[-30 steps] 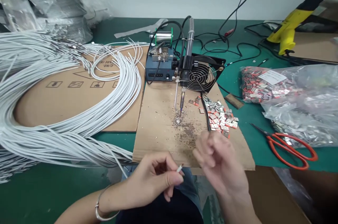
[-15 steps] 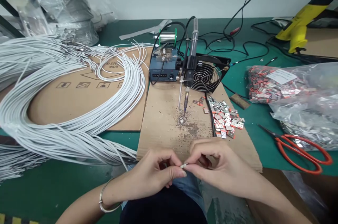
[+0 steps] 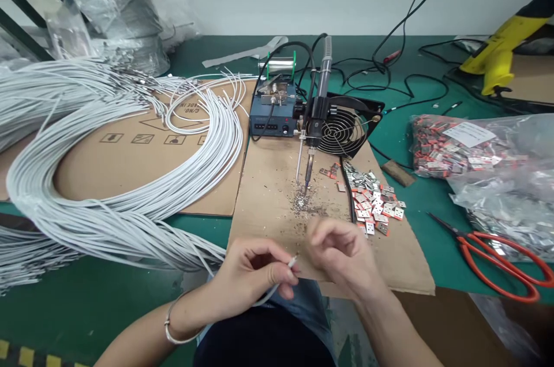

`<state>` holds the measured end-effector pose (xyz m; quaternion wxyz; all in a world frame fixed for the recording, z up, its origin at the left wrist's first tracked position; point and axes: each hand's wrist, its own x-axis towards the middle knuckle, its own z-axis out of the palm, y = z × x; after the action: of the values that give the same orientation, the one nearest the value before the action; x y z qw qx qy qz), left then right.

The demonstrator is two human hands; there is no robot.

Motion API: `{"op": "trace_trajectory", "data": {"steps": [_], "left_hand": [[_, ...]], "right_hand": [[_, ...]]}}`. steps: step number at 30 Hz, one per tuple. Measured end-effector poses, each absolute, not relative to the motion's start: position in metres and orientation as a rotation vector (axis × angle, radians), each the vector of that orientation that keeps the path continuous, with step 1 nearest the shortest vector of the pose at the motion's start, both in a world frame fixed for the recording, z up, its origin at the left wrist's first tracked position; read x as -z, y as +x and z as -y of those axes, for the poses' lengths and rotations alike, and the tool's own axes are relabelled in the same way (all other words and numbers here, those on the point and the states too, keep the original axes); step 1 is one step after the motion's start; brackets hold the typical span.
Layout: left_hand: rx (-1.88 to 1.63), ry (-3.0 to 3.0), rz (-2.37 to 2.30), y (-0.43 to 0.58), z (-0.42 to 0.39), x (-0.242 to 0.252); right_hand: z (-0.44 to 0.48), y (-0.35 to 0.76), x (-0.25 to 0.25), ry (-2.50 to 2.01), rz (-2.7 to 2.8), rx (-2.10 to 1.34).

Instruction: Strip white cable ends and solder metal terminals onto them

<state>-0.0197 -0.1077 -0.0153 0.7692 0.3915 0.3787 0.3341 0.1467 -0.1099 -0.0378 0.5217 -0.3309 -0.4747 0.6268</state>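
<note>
Away from the tip of the thin, round white cable (image 3: 292, 262), the right hand (image 3: 340, 251) has been pulled since a moment ago. Its fingers are curled in, but whether anything is held by them cannot be told. The cable is pinched near its end by the left hand (image 3: 249, 277), closer to the body than the long grey-and-black soldering iron (image 3: 319, 113), which is pointed down over a flat brown cardboard sheet (image 3: 266, 199). Right of the iron's tip, small flat silver-and-orange metal pieces (image 3: 377, 205) are heaped. Left of the iron, a blue metal box (image 3: 267, 119) is seen, and farther left a big loop of long white cables (image 3: 208, 171) is spread. Well to the iron's right, pointed scissors with red handles (image 3: 480, 269) are laid.
</note>
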Motion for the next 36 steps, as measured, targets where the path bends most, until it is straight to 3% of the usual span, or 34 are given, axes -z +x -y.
{"op": "trace_trajectory", "data": {"steps": [6, 19, 27, 36], "left_hand": [[-0.698, 0.949, -0.959, -0.025, 0.104, 0.014], [-0.479, 0.900, -0.940, -0.024, 0.103, 0.009], [-0.654, 0.705, -0.810, -0.008, 0.114, 0.020], [-0.596, 0.759, -0.877, -0.018, 0.112, 0.019]], "right_hand": [[0.109, 0.156, 0.017, -1.046, 1.647, -1.239], [0.111, 0.162, 0.011, -1.052, 1.845, -1.192], [0.130, 0.129, 0.033, -0.923, 1.298, -1.044], [0.110, 0.163, 0.022, -0.933, 1.153, -1.183]]}}
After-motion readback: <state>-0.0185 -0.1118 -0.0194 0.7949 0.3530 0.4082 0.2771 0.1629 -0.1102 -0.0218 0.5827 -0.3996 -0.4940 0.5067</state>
